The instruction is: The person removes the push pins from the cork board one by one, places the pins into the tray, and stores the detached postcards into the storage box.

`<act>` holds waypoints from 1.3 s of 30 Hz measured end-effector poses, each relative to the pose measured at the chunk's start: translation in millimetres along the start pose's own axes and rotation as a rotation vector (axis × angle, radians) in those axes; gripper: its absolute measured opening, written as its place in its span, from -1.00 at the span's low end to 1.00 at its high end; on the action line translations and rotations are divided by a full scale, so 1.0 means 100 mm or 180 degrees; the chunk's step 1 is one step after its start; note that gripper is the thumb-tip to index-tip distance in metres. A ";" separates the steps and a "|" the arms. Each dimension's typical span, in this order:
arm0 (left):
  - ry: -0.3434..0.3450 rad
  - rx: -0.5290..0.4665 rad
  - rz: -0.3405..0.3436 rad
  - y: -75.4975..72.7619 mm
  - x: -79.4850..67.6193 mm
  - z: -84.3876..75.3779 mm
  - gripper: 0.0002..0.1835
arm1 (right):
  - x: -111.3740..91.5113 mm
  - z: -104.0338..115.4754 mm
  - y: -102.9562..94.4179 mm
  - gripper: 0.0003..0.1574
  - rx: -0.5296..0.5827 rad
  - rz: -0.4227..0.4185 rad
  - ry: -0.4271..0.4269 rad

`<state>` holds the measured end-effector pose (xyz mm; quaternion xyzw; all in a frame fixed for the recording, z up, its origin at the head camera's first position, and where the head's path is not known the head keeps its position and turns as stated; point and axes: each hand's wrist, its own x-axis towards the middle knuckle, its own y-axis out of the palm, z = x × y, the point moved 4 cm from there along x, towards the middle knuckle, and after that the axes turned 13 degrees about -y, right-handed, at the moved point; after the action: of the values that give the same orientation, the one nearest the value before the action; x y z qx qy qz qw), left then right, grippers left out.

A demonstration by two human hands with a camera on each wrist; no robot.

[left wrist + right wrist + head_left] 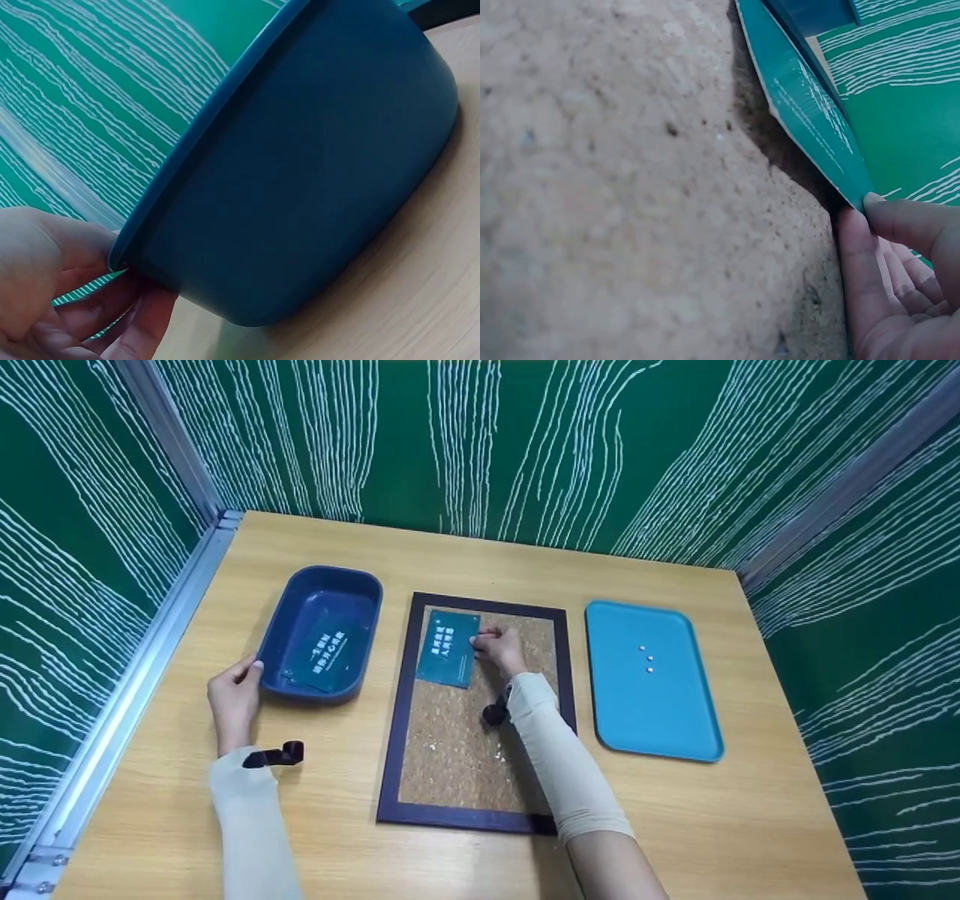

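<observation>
A green card (448, 649) with white lettering lies at the upper left of the framed cork board (450, 750). My right hand (501, 649) pinches its right edge between thumb and index finger. In the right wrist view that edge of the card (810, 112) bows up from the cork. My left hand (234, 697) holds the rim of a dark blue basin (300, 592), thumb at the rim and fingers beneath it in the left wrist view. Inside the basin rests another green card (322, 652) with white lettering.
A light blue tray (652, 712) stands right of the board, with three tiny pale objects (649, 659) on it. Small shiny bits (501, 754) show on the cork's lower part. Green walls with white lines enclose the wooden table (330, 825).
</observation>
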<state>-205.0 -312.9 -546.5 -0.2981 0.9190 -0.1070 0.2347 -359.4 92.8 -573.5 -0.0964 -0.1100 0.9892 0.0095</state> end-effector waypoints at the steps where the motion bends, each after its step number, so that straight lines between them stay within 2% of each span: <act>1: -0.0005 -0.0016 -0.0003 0.00 0.00 0.00 -0.60 | 0.00 0.00 0.00 -0.69 0.0038 0.0000 0.0019; 13: -0.0019 -0.0201 -0.0045 0.02 0.00 0.03 -0.61 | 0.02 0.02 -0.05 -0.64 0.0419 0.0013 0.0260; 22: -0.0093 -0.0294 0.0006 0.02 0.01 0.06 -0.60 | -0.02 0.19 -0.04 -0.67 0.0476 0.0129 0.0119; 27: -0.0079 -0.0230 -0.0012 0.01 0.01 0.05 -0.61 | -0.10 0.36 0.02 -0.63 0.0541 0.0277 0.0005; 33: -0.0124 -0.0279 0.0031 0.01 0.01 0.04 -0.60 | -0.17 0.57 0.16 -0.58 0.0651 0.0467 0.0025; 39: 0.0012 -0.0312 -0.0010 0.01 0.01 0.03 -0.61 | -0.22 0.76 0.37 -0.57 0.0757 0.0517 0.0010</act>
<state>-204.4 -312.7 -549.8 -0.3105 0.9231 -0.0628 0.2179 -352.5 39.5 -504.4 -0.1047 0.0162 0.9926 -0.0591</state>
